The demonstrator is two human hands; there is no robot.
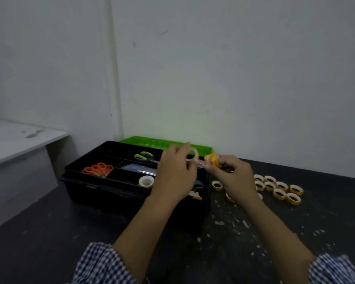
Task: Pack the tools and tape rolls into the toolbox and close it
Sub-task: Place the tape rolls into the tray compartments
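Left hand (175,175) pinches pale translucent tape ring (193,155) directly above open black plastic toolbox (103,191) | right hand (234,175) grips orange tape-roll stack (212,159) beside box's right edge | loose yellow-rimmed tape rolls (279,188) lie rightward on table, nearer right hand

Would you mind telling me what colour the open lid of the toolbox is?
Bright green; the lid shows best in the head view.

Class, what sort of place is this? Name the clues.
Likely a plain workshop or packing bench: a white-flecked dark table, an open black toolbox and loose tape rolls against a bare wall.
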